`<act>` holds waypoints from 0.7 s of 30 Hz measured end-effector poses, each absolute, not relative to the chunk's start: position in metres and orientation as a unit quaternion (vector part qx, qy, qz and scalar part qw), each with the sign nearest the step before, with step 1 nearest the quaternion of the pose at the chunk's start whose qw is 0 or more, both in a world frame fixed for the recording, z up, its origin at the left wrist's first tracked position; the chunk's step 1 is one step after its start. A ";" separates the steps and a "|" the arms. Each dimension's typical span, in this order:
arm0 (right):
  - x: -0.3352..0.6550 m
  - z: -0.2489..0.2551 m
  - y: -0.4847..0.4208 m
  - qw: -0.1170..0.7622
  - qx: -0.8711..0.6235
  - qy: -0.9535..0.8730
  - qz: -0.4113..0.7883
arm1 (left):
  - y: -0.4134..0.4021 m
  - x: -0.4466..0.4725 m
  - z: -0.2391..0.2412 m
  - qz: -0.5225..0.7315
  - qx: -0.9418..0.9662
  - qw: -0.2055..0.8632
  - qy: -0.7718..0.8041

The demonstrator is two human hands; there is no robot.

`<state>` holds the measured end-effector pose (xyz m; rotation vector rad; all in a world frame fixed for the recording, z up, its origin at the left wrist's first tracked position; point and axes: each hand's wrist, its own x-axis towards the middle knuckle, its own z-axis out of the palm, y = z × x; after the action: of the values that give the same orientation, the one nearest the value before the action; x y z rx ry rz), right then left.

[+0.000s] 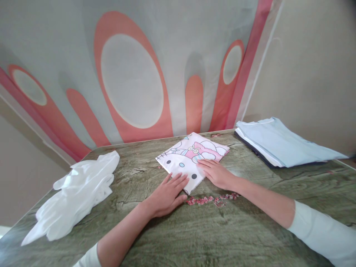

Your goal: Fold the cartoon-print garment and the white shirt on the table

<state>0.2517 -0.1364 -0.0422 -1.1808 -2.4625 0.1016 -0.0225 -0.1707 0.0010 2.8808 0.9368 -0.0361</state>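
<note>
A folded cloth [183,155] printed with a cartoon face and a pink figure lies flat on the table, turned so that its corners point forward and back. My left hand [168,194] rests with fingers stretched out over its near-left edge, the palm partly on the tabletop. On its right side lies my right hand [215,172], flat with the fingers extended across the print. Neither hand grips anything. What kind of cloth article it is, I cannot make out.
A crumpled white cloth [75,194] lies on the left of the wood-patterned table [133,237]. At the far right sits a stack of folded garments [283,142], light blue on top, white and dark below. Behind the table hangs a grey and pink patterned sheet [178,48].
</note>
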 end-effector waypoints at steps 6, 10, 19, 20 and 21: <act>0.239 -0.037 -0.158 0.207 -0.284 -0.933 0.079 | -0.180 -0.018 0.003 -0.025 0.958 0.070 0.278; 0.234 -0.037 -0.168 0.206 -0.248 -0.944 0.073 | -0.183 -0.021 0.004 -0.029 0.958 0.069 0.275; 0.249 -0.038 -0.150 0.201 -0.318 -0.926 0.036 | -0.193 -0.026 0.007 -0.015 0.957 0.093 0.276; 0.251 -0.038 -0.148 0.198 -0.331 -0.922 0.038 | -0.193 -0.026 0.007 -0.014 0.957 0.096 0.275; 0.252 -0.038 -0.148 0.195 -0.343 -0.918 0.042 | -0.193 -0.026 0.007 -0.015 0.957 0.098 0.273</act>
<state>0.2522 -0.1479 -0.0381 -0.9605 -2.5721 0.1183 -0.0258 -0.1928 0.0067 2.8314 0.8082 -0.0429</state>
